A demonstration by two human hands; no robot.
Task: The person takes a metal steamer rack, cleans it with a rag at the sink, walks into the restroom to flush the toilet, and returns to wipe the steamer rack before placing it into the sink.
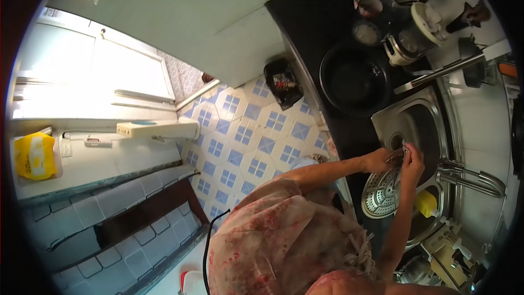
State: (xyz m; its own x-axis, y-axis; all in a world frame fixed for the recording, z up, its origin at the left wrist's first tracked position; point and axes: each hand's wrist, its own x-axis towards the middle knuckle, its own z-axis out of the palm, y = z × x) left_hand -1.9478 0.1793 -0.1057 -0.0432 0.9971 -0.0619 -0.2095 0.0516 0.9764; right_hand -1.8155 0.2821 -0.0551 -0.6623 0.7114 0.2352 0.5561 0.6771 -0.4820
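Right hand (414, 158) grip nearly closed on small item (404, 146), type unclear; left hand (376, 161) curled, hold unclear. Strainer (377, 203) at 7 o'clock. Loose pinch could drop item into drain (396, 140), 11 o'clock.

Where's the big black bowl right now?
In the head view, the big black bowl is right of centre, toward the top, on the dark counter beside the metal sink.

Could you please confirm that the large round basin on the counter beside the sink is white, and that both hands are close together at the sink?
Not quite: the head view shows that the large round basin is black. It is on the counter beside the sink, and the left hand and right hand are close together there.
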